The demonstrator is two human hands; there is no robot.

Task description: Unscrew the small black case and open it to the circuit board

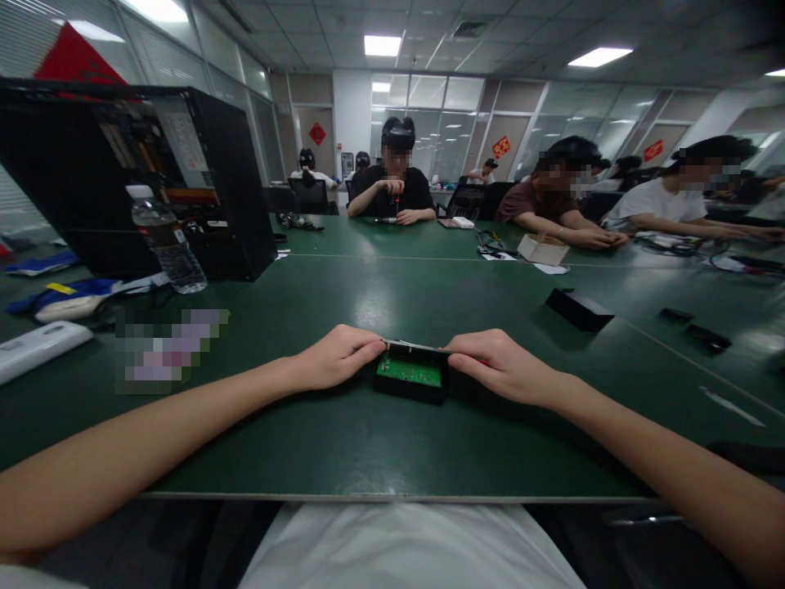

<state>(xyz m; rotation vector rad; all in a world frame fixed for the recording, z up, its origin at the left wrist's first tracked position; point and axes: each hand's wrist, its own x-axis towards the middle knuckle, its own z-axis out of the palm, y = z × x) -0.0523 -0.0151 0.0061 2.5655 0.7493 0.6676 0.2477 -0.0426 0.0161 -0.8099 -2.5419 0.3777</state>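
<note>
At the near side of the green table [368,454], noted: an open black case [407,392], taken as the landmark for all places below. Cannot tell whether resting fully on the tabletop. Inside the case, exposed to view: a green circuit board [417,373]. Along the far upper edge of the case: a thin panel [415,348], tilted; cannot tell whether hinged, attached or loose. Just left of the case: the left hand [339,357], pinching the panel's left end between thumb and fingers. Just right of the case: the right hand [500,366], pinching the right end likewise. Judged light and stiff, probably plastic, with smooth faces likely to slip under a loose pinch. Judged fragile at the board: best to bear on outer walls only, clear of the components. Best to grip by the two short ends, evenly, without twist. Beyond the case, to the right: a black block-like part [580,311], apart from both hands. Farther beyond, to the left: a clear bottle [168,241], in front of a black computer tower [236,188]. Farthest, across the table from the case: a co-worker [423,186], seated, in a dark top.
</note>
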